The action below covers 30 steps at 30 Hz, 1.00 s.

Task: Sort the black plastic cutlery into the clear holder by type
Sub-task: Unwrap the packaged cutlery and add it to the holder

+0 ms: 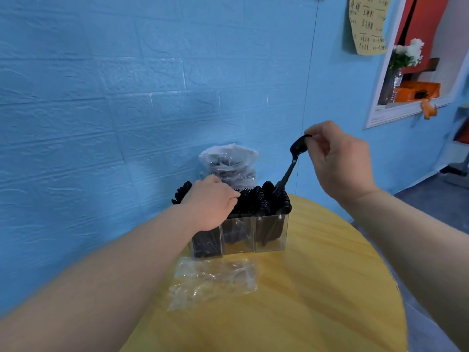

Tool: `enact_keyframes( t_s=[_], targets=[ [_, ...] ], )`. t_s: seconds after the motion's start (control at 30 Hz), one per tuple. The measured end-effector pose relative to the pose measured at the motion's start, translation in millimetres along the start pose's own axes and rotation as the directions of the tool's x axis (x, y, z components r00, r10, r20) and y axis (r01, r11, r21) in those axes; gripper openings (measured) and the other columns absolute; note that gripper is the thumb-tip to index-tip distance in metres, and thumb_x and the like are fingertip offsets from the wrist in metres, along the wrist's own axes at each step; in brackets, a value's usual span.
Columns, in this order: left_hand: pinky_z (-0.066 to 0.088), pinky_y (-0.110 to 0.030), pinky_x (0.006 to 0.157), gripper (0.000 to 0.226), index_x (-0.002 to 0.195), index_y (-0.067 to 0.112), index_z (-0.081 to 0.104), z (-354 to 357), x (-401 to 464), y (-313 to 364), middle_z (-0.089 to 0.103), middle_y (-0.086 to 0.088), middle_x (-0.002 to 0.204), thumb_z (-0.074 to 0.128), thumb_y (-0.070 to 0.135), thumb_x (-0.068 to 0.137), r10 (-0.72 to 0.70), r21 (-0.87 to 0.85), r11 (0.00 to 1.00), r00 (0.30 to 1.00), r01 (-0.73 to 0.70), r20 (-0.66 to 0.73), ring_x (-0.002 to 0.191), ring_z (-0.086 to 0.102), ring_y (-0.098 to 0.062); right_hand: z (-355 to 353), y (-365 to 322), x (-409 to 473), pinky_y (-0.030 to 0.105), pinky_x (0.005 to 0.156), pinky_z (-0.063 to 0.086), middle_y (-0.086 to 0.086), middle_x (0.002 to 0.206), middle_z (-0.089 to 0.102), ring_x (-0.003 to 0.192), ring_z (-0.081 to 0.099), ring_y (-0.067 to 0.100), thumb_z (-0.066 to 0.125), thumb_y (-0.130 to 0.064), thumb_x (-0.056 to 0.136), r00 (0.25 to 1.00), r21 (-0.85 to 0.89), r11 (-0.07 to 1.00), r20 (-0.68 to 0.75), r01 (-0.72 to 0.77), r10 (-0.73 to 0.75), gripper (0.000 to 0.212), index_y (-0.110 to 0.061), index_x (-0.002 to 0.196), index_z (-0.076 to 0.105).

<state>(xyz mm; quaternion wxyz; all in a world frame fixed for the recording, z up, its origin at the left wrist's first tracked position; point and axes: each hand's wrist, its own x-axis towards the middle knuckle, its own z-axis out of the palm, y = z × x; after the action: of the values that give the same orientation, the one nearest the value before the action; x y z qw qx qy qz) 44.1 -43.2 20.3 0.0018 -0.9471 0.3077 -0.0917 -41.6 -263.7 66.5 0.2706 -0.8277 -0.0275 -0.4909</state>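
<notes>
The worktop, round and yellow, stands against a blue wall. On it, at the wall side, stands the clear holder, three compartments in a row, each already well stocked with black cutlery standing upright. Behind the holder, beyond the left fingers, sits a bunched plastic bag with dark pieces inside. In front of the holder an empty clear wrapper lies flat on the worktop.

The left hand rests on top of the holder over its left and middle compartments. Its fingers curl down among the cutlery heads; whether they grip any piece or only steady the stock cannot be told.

The right hand is raised above the right compartment. Its fingers pinch the bowl of a black spoon, which hangs below and to the left of them, handle down, the handle end reaching in among the spoons of that compartment.

Judgement: the step in hand is seating one spoon in the right compartment. The next move calls for lowering the handle straight down between the packed pieces, then letting go.
</notes>
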Motion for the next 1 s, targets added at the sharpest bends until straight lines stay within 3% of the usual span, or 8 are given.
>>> enact_keyframes(
  t_s=[0.1,0.2,0.33,0.47,0.53,0.7,0.87,1.0],
  targets=[
    [0.037,-0.043,0.100,0.041,0.130,0.033,0.054,1,0,-1,0.052,0.010,0.135,0.023,0.034,0.102,0.009,0.014,1.000,1.000,-0.009,0.004,0.124,0.036,-0.020,10,3,6,0.025,0.058,0.036,-0.009,0.066,0.055,0.052,0.046,0.019,0.058,-0.010,0.090,0.996,-0.055,0.994,0.002,0.093,-0.094,0.010,-0.007,0.097,0.065],
    [0.036,-0.044,0.103,0.040,0.135,0.033,0.049,-2,6,-5,0.050,0.010,0.138,0.026,0.034,0.103,0.008,-0.030,1.000,0.998,-0.010,-0.069,0.125,0.036,-0.022,25,9,-1,0.034,0.056,0.048,-0.001,0.063,0.063,0.051,0.053,0.027,0.060,-0.012,0.089,0.988,-0.118,0.984,0.096,0.133,-0.122,0.008,-0.008,0.092,0.066],
    [0.034,-0.044,0.105,0.041,0.139,0.031,0.045,-12,18,-15,0.045,0.008,0.143,0.027,0.033,0.102,-0.037,-0.057,0.998,0.991,0.030,-0.125,0.127,0.035,-0.024,46,22,-13,0.039,0.064,0.050,0.004,0.079,0.068,0.073,0.062,0.029,0.060,-0.019,0.090,0.955,-0.218,0.963,0.283,0.158,-0.092,0.012,-0.014,0.087,0.070],
    [0.030,-0.040,0.109,0.042,0.143,0.026,0.041,-20,29,-32,0.040,0.004,0.148,0.029,0.027,0.103,-0.099,-0.084,0.992,0.988,0.089,-0.120,0.130,0.032,-0.026,61,31,-20,0.036,0.072,0.047,-0.004,0.098,0.061,0.091,0.048,0.020,0.051,-0.034,0.094,0.864,-0.318,0.921,0.502,0.225,-0.038,0.029,-0.020,0.084,0.073],
    [0.029,-0.038,0.109,0.042,0.142,0.025,0.042,-22,37,-44,0.042,0.001,0.147,0.031,0.021,0.102,-0.123,-0.119,0.987,0.985,0.108,-0.122,0.130,0.033,-0.028,64,29,-15,0.033,0.076,0.045,-0.006,0.100,0.059,0.092,0.043,0.016,0.047,-0.041,0.094,0.857,-0.304,0.934,0.515,0.189,-0.006,0.033,-0.021,0.083,0.072],
    [0.025,-0.037,0.113,0.043,0.143,0.022,0.042,-19,65,-76,0.039,-0.001,0.149,0.033,0.017,0.101,-0.167,-0.197,0.969,0.984,0.150,-0.068,0.137,0.029,-0.026,88,18,37,0.027,0.083,0.037,-0.001,0.113,0.059,0.107,0.053,0.017,0.055,-0.037,0.091,0.885,-0.153,0.988,0.458,-0.020,0.089,0.026,-0.021,0.107,0.066],
    [0.022,-0.036,0.115,0.043,0.144,0.026,0.039,-9,97,-93,0.034,0.002,0.152,0.036,0.026,0.101,-0.124,-0.217,0.968,0.992,0.126,0.025,0.141,0.024,-0.023,145,10,83,0.023,0.094,0.032,0.004,0.133,0.054,0.122,0.048,0.018,0.055,-0.019,0.091,0.763,-0.154,0.986,0.645,0.067,0.049,0.042,-0.019,0.133,0.050],
    [0.027,-0.031,0.110,0.039,0.140,0.030,0.046,-2,112,-101,0.040,-0.001,0.148,0.038,0.027,0.101,-0.064,-0.198,0.976,0.991,0.087,0.119,0.138,0.027,-0.023,186,15,98,0.019,0.090,0.032,0.005,0.140,0.048,0.124,0.047,0.018,0.054,-0.016,0.092,0.646,-0.169,0.979,0.761,0.118,0.053,0.053,-0.022,0.142,0.038]
  ],
)
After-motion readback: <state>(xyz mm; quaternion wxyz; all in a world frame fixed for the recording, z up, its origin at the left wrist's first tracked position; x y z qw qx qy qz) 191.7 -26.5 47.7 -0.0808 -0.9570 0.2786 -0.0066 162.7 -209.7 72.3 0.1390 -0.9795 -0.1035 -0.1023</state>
